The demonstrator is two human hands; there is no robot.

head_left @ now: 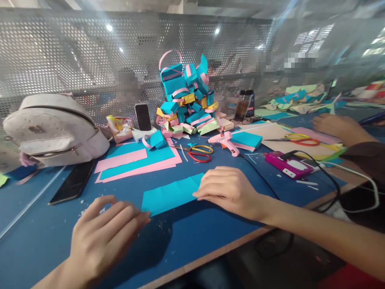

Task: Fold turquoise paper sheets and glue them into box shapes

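Blue paper [170,196], creased crosswise, spanned gap between hands, 7 o'clock of view centre, above table [192,245]. Left hand [99,237] pinched 8 o'clock corner; right hand [230,190] pinched 3 o'clock end. Step judged: shaping creased strip. Next move seemed to call for bending along creases, ends steady. Purple box [281,164], 3 o'clock: pale label, unreadable. White bag [57,130], 9 o'clock: badge, illegible.

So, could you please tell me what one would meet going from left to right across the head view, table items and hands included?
Flat dark phone → left hand → blue paper strip → right hand → purple device → another person's hand.
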